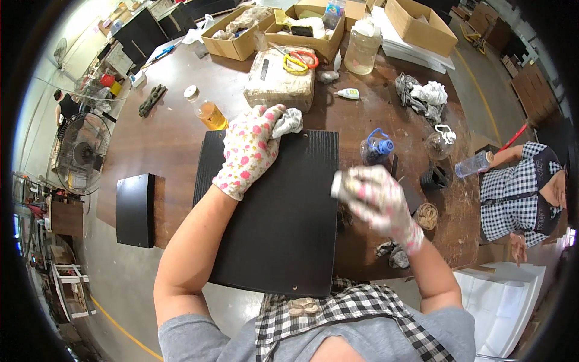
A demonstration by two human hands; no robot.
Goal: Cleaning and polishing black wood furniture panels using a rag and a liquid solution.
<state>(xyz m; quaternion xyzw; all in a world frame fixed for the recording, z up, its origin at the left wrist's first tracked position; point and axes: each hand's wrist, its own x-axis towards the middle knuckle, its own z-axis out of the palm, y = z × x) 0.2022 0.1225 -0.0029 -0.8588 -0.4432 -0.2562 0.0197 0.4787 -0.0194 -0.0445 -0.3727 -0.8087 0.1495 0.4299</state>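
Observation:
A large black wood-grain panel (280, 223) lies in front of me, its near edge against my checked apron. My left hand (247, 151), in a white glove with pink flowers, rests over the panel's far left part. Its fingers are closed around a crumpled white rag (288, 123) at the far edge. My right hand (377, 199), in a matching glove, is raised just beyond the panel's right edge and blurred by motion. Its fingers are pinched together at a small pale thing whose kind is too smeared to tell.
A smaller black panel (135, 210) sits at the table's left edge. Beyond my hands stand a bottle of amber liquid (211, 114), a wrapped bundle (280, 81) with scissors (298, 62), and cardboard boxes (232, 45). Blue-capped bottle (375, 148) and twine roll (426, 215) are right; a person (512, 199) is beside the table.

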